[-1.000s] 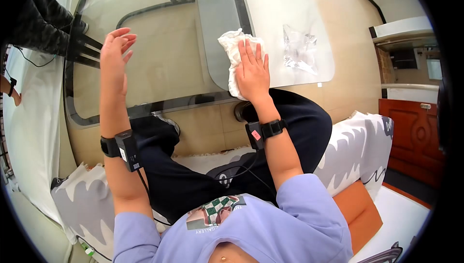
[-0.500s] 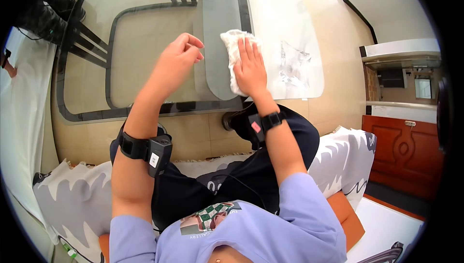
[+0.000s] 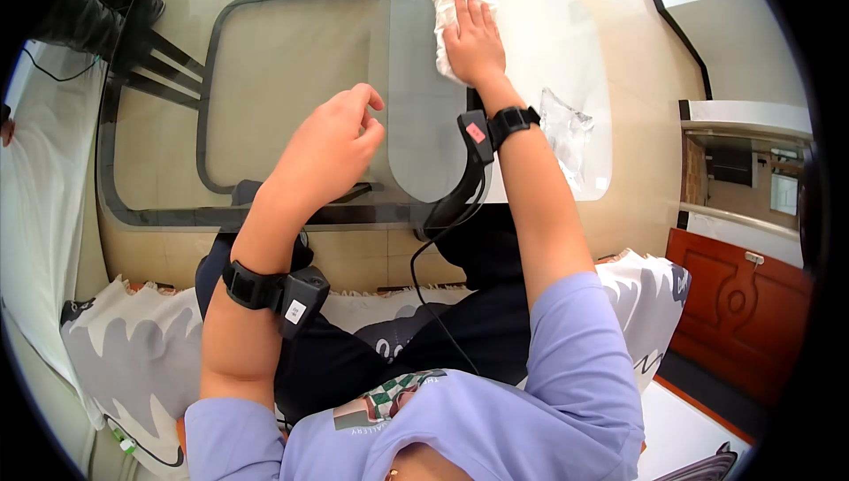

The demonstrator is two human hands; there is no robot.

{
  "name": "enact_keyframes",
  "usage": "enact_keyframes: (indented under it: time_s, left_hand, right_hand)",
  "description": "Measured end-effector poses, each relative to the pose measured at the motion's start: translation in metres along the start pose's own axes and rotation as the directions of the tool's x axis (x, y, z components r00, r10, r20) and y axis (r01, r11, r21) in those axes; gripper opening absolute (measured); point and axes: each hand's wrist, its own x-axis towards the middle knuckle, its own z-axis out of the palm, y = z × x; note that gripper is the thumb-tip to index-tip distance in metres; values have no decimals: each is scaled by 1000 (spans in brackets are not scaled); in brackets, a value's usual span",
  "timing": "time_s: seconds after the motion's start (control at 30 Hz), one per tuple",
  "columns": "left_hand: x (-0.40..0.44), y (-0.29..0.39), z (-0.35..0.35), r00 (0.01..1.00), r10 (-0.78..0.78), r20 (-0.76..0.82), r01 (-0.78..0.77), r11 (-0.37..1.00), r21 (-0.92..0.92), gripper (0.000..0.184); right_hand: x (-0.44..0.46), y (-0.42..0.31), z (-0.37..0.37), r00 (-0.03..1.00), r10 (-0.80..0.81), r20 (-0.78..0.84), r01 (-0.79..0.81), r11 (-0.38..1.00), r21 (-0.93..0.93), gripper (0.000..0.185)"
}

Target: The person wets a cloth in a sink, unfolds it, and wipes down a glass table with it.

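My right hand [image 3: 476, 41] lies flat with its fingers spread on a crumpled white cloth [image 3: 447, 56], pressing it on the glass table [image 3: 424, 118]. The cloth sticks out past the fingertips and to the left of the hand. My left hand [image 3: 332, 141] hovers over the near part of the table with its fingers loosely bent and apart, holding nothing. A crinkled clear plastic piece [image 3: 566, 136] lies on the table beside my right forearm.
At the upper left, another person's dark-clothed leg [image 3: 84, 12] and part of a hand [image 3: 8, 130] show. Dark chair slats [image 3: 164, 65] stand near the table's left side. A red-brown cabinet [image 3: 738, 304] is at the right. A cable hangs from my right wristband.
My right hand and the cloth have moved forward, away from me. My left hand has come right from the table's left side. The view has shifted slightly.
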Motion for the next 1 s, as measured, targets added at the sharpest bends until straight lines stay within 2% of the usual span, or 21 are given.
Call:
enact_keyframes:
  time_s: [0.13,0.3,0.43,0.53,0.7,0.77,0.93,1.0]
  left_hand:
    - [3,2,1,999,-5,36,5,1000,22,23]
    - [4,-1,3,999,48,18,-49,996,70,23]
    - [5,-4,0,998,66,0,-66,997,45,23]
    - [3,-7,-3,996,93,4,-93,995,46,22]
    - [-8,-17,-5,993,118,-11,-118,991,59,21]
    - [-10,-24,-7,992,120,-33,-117,990,80,22]
    - [-17,-35,-14,994,81,-75,-68,984,166,24]
    - [-18,-39,-14,971,195,-137,-126,908,400,28]
  right_hand:
    - [30,4,3,1000,3,29,-3,1000,-6,66]
    - [19,9,4,999,-36,15,37,999,-26,66]
    - [-22,11,-5,990,-133,41,133,991,9,67]
    - [-70,10,-14,965,-258,-46,262,959,105,69]
    - [-166,-15,-49,963,-269,17,263,953,152,71]
    - [-195,-26,-57,979,-192,68,182,975,130,70]
    - [-215,-51,-53,994,-112,14,112,993,28,70]
    - [-217,-63,-53,996,-92,14,91,996,25,70]
